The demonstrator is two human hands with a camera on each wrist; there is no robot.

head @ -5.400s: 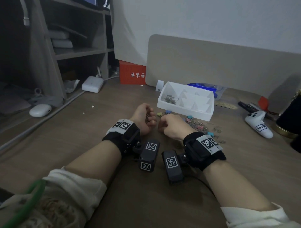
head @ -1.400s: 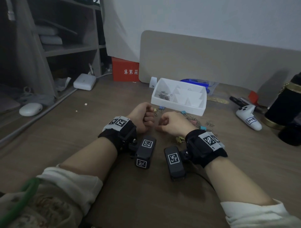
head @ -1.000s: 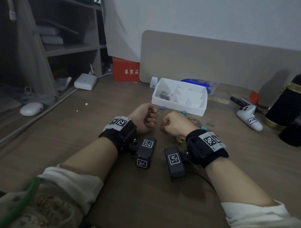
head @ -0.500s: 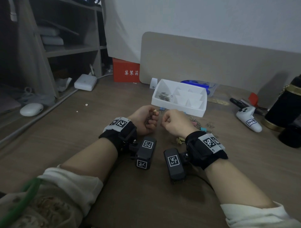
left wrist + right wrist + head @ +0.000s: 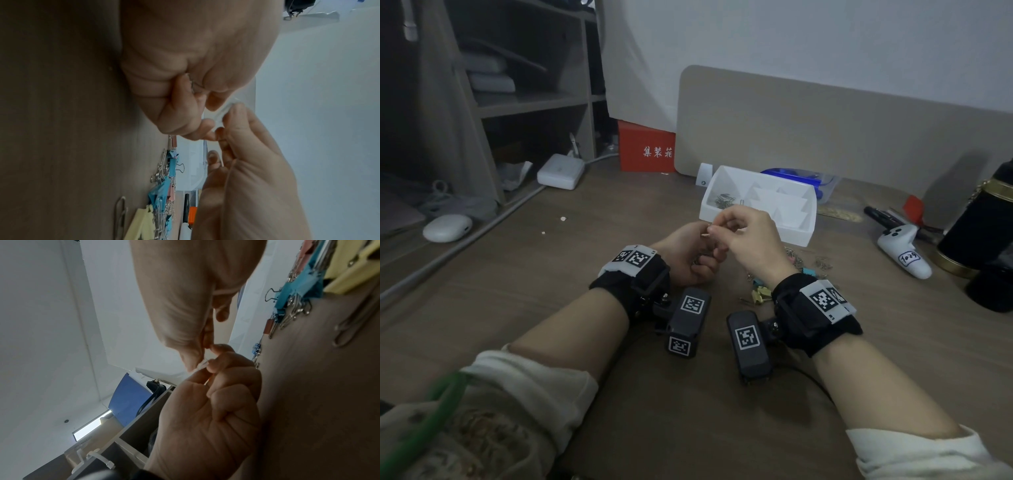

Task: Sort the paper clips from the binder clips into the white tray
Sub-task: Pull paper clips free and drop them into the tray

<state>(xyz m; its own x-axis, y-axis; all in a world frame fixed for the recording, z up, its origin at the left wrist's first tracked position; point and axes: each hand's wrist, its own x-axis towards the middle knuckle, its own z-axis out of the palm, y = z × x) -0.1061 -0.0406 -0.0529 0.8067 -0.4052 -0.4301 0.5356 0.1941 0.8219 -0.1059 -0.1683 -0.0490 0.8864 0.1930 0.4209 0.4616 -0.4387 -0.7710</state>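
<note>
The white tray (image 5: 796,236) stands just beyond my hands, with several paper clips (image 5: 722,200) in its left compartment. My left hand (image 5: 690,253) is a curled fist, and metal wire (image 5: 193,86) glints between its fingers. My right hand (image 5: 743,236) meets it above the table. Its thumb and forefinger pinch a small pale clip (image 5: 202,365) at the left hand's fingertips; it is too blurred to tell which kind. A mixed pile lies on the table to the right: blue binder clips (image 5: 171,162), yellow binder clips (image 5: 760,294) and loose paper clips (image 5: 120,211).
A white controller (image 5: 900,250), pens (image 5: 883,216) and a black cylinder with a gold band (image 5: 979,233) lie at the right. A blue-lidded box (image 5: 801,178) and a beige panel (image 5: 825,130) stand behind the tray. A red box (image 5: 647,147), white charger (image 5: 560,171) and shelves are at the left.
Both hands have lifted a little and moved towards the tray. The right hand has come left until its fingertips meet the left hand's.
</note>
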